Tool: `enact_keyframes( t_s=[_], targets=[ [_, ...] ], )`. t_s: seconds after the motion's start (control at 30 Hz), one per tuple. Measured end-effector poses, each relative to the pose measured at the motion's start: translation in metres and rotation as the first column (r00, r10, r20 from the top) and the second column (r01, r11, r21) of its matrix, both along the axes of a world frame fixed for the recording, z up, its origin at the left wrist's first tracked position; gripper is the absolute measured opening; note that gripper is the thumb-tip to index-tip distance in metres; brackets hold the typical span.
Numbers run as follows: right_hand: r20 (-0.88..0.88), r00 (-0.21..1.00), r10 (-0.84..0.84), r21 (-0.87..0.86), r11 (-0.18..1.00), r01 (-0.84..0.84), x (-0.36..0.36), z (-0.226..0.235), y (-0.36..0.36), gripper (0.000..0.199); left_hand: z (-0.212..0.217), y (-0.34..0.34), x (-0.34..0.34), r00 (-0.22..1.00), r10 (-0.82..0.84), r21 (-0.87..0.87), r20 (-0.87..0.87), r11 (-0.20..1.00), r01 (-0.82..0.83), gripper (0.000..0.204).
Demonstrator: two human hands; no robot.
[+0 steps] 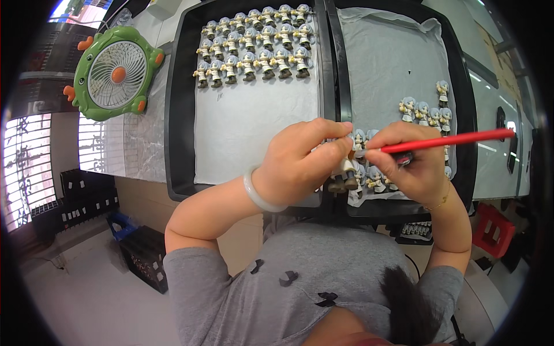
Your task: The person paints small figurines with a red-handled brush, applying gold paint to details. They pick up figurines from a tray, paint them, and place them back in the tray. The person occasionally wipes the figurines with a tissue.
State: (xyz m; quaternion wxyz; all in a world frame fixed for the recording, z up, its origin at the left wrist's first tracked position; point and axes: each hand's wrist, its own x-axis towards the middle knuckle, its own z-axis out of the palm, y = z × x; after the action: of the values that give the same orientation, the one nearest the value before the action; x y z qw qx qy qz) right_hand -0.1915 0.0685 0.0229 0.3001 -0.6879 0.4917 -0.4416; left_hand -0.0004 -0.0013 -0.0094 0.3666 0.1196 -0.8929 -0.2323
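Note:
My left hand (306, 155) pinches a small figurine (345, 173) between thumb and fingers, over the inner edges of two trays. Its white clothing and dark brown boots point down toward me; its upper part is mostly hidden by my fingers. In my right hand (412, 167) is a slim paintbrush (461, 138) with a red handle, its pale tip end close against the figurine. Whether the tip touches is too small to tell. A small dark object (404, 158) shows beneath my right fingers; its kind is unclear. Similar pale-haired figurines (424, 112) lie around and behind my hands.
Rows of matching figurines (248, 40) lie at the far end of the lined left black tray (182, 104). The right black tray (464, 104) is lined with white sheeting (381, 52). A green fan (118, 75) stands far left; a red stool (493, 230) is at right.

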Motion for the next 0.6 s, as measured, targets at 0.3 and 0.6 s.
enact_keyframes(
  t_s=[0.3, 0.6],
  targets=[
    [-0.438, 0.887, -0.147, 0.387, 0.860, 0.334, -0.052, -0.035, -0.030, 0.022, 0.004, -0.003, 0.000, 0.984, -0.109, 0.141, -0.142, 0.982, 0.129, 0.047],
    [-0.318, 0.941, 0.116, -0.012, 0.992, -0.127, -0.019, -0.001, -0.004, 0.016, 0.005, 0.002, 0.002, 0.971, -0.099, 0.283, -0.216, 0.946, 0.159, 0.049]
  ],
)
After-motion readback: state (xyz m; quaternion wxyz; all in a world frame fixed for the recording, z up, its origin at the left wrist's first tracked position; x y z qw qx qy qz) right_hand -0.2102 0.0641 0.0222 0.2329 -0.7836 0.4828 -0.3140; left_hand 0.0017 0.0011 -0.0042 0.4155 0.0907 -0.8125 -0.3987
